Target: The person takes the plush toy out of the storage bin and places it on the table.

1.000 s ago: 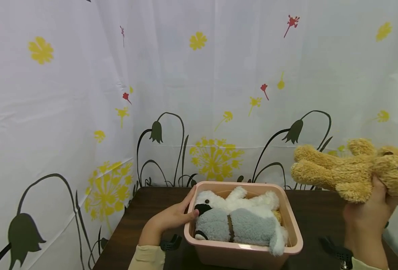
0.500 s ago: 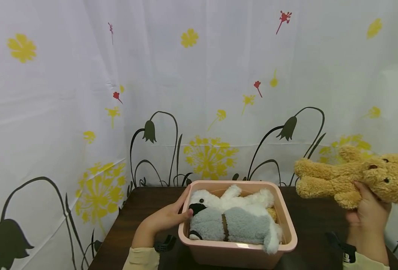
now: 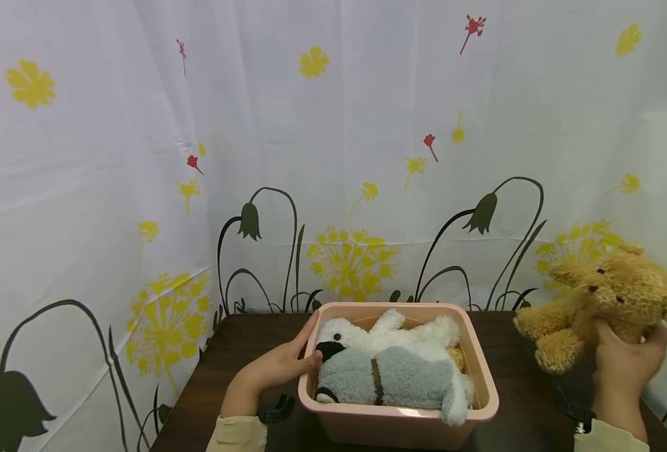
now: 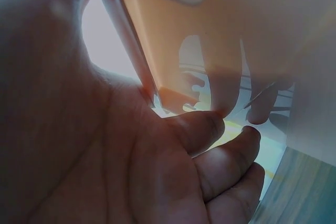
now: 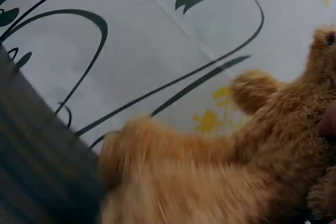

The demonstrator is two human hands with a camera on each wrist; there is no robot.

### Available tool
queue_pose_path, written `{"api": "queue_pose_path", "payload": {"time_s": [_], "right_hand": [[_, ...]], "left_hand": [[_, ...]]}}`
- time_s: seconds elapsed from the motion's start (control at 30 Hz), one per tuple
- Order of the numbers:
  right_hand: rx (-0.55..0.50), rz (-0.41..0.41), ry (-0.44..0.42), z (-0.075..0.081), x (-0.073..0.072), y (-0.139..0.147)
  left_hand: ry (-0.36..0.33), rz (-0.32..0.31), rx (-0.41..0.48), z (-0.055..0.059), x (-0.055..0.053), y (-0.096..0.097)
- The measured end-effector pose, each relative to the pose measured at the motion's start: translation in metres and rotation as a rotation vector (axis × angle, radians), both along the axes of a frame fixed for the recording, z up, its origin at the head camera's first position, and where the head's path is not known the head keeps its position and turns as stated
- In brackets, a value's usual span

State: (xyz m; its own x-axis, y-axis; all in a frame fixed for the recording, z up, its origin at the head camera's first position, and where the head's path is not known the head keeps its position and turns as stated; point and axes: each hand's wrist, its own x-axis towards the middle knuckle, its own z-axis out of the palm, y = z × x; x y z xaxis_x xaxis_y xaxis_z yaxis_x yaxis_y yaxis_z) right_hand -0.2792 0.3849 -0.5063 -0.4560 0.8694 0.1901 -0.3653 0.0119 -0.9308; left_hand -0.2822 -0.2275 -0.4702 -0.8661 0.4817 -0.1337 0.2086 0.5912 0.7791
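On the right, a golden-tan teddy bear point(image 3: 627, 289) is gripped around its body by my right hand point(image 3: 630, 361), tilted with its head up and its legs toward the left. In the right wrist view the bear's shaggy legs point(image 5: 178, 177) are blurred. My left hand point(image 3: 277, 370) holds the left side of a pink plastic bin point(image 3: 401, 430), thumb over the rim and fingers along the outer wall. Inside the bin lies a grey and white plush animal point(image 3: 418, 376) on its side, with a black nose. A bit of yellow plush point(image 3: 456, 356) peeks out beneath it.
A dark brown wooden table point(image 3: 237, 342) carries the bin. Behind it hangs a white curtain point(image 3: 367, 125) printed with yellow, red and dark green flowers, close to the table's far edge.
My right hand has turned the teddy bear from lying sideways to a more upright tilt, its head swinging up and left. The left hand keeps its hold on the bin.
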Motion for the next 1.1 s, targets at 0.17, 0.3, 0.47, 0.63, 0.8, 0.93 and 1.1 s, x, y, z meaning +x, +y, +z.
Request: {"api": "queue_pose_path", "payload": {"time_s": [0.17, 0.3, 0.47, 0.63, 0.8, 0.93, 1.1], "right_hand": [[0.144, -0.137, -0.284, -0.028, -0.003, 0.004], [0.176, -0.154, -0.312, -0.05, -0.004, 0.005], [0.302, -0.124, -0.371, -0.07, -0.009, 0.008], [0.282, 0.039, -0.48, -0.072, -0.012, 0.015], [0.175, 0.199, -0.6, -0.07, -0.007, 0.026], [0.206, 0.231, -0.72, -0.071, -0.001, 0.035], [0.19, 0.388, -0.907, -0.064, 0.007, 0.05]], "left_hand": [[-0.002, -0.006, -0.007, -0.001, 0.002, -0.001], [-0.01, -0.015, 0.002, -0.001, 0.002, -0.002], [-0.003, -0.013, 0.017, -0.001, 0.002, -0.002], [0.016, -0.015, 0.025, -0.001, 0.002, -0.003], [0.012, -0.01, 0.02, -0.002, 0.002, -0.003], [0.012, -0.011, 0.017, -0.002, 0.004, -0.004], [0.013, -0.02, 0.034, -0.004, 0.004, -0.004]]}}
